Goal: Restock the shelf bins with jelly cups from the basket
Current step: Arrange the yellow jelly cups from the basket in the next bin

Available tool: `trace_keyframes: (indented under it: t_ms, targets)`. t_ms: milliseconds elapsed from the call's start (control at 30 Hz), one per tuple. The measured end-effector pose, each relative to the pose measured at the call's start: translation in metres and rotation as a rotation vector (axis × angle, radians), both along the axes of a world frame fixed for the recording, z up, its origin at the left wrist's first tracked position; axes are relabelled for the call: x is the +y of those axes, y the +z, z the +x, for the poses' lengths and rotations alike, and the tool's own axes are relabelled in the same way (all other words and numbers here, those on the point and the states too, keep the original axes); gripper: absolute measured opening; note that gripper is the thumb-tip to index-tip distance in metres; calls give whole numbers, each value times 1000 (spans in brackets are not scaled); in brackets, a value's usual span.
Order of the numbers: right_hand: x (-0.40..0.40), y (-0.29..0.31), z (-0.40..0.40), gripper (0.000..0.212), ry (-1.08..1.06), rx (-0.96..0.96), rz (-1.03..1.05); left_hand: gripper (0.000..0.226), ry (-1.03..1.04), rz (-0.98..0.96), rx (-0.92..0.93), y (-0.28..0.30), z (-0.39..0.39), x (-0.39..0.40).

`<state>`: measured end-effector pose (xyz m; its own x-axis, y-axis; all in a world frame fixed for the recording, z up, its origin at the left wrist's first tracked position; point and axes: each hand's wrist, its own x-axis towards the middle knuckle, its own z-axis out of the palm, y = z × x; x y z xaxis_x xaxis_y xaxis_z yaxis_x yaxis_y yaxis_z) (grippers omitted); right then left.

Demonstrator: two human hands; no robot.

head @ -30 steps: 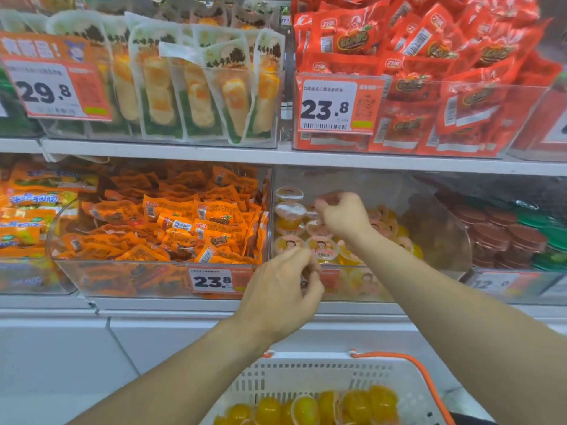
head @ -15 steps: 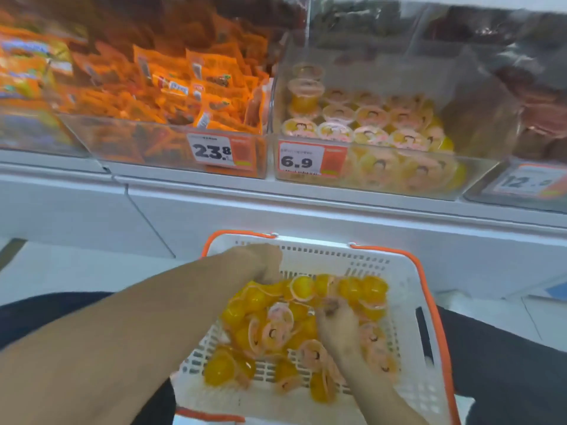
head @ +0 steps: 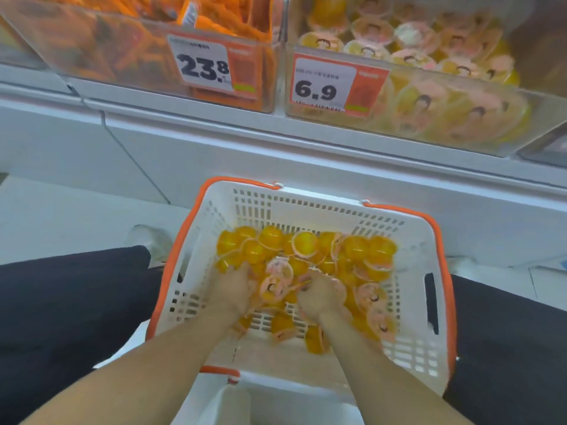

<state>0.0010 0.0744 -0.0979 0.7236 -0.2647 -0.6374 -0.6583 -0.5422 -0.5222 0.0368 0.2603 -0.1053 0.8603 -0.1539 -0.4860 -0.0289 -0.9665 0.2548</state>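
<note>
shelf (head: 276, 139) | clear bins (head: 460, 118) on it | floor (head: 61, 216) | basket (head: 411, 240)

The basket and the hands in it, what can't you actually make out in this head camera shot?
- Left hand and right hand: fingers buried among the jelly cups; grip and count hidden.
- Basket floor: mostly covered by cups and forearms.
- Jelly bin: back cut off by the top edge, fill level unclear.
- 6.9 price tag: small print blurred.

Bare forearms, black trousers (head: 70, 308) on both legs, and a pale shoe (head: 150, 240).
</note>
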Motion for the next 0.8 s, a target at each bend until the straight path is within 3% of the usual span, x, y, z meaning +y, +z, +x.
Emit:
trace_keyframes:
  t_ms: [233,367,467,633,800]
  targets:
    - [37,-28,0,51,-22,-57,15,27,437,-535,256,25,0,43]
    - [42,-32,3,28,-129,-90,-34,27,648,-814,383,34,-4,51]
    - [44,-27,6,28,-152,-11,78,29,750,-955,514,38,-6,48]
    - [48,-24,-3,27,-96,-3,96,19,927,-1155,756,53,-1,45]
    - [36,-9,7,18,-285,-25,68,72,929,-1378,829,55,6,47]
